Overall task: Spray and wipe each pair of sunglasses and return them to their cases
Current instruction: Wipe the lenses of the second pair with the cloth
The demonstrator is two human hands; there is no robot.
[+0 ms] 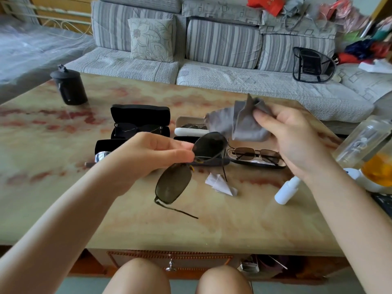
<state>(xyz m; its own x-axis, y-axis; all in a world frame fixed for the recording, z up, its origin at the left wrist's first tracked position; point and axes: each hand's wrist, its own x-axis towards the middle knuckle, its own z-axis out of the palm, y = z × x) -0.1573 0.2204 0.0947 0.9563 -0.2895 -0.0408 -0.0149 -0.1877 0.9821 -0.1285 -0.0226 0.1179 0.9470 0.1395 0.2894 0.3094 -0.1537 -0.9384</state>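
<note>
Sunglasses (174,183) with 2 dark rounded lenses and a thin wire frame hang above a glossy beige table (148,225) veined with red, in a living room with a grey striped sofa (212,60) behind it. The person's left hand (157,151) pinches them at the bridge between thumb and curled fingers, arms unfolded, 1 lens tilted down. The right hand (290,134), raised just beside them, grips a crumpled soft grey cloth (239,124) between thumb and fingertips; whether the cloth touches the upper lens cannot be told. On the table lie an open black case (140,111) holding dark glasses, an open white case (191,130), and an open case with brown square-lensed glasses (254,154). Another black case (106,146) is partly hidden behind the left wrist. A white spray bottle (286,189) lies on its side near the right forearm, a small folded pale cloth (220,184) lies beneath the held pair, and a matte black mug (70,85) stands at the far left. A clear bottle (360,141) at the right edge is blurred and cut off.
</note>
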